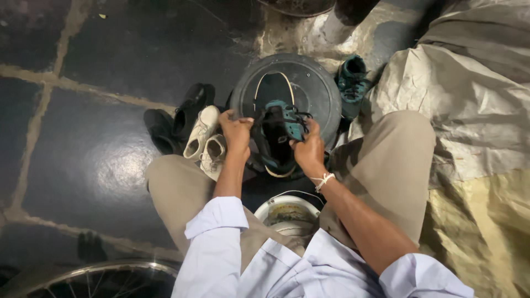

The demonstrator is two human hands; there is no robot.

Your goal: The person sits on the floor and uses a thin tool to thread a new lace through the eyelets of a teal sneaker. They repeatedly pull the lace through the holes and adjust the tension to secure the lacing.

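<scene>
Both hands gripped a black-and-teal shoe [277, 138] over a round black disc [314, 88] between the knees. Left hand [236, 131] was curled tight on the shoe's left rim (fingers folded in). Right hand [309, 149] clenched the laced teal side. A matching shoe [351, 83] stood just beyond the disc; white shoes [203, 135] lay near the left hand.

The fingers [301, 135] of the right hand [309, 150] curl behind the black and teal shoe [279, 138], so the fingertips are out of sight. The left hand [236, 132] covers the shoe's near edge. The white bucket [288, 212] sits half hidden between the knees and under the shirt. The wheel rim [105, 278] runs off the bottom edge. A dark round vessel [298, 5] is cut by the top edge.
</scene>
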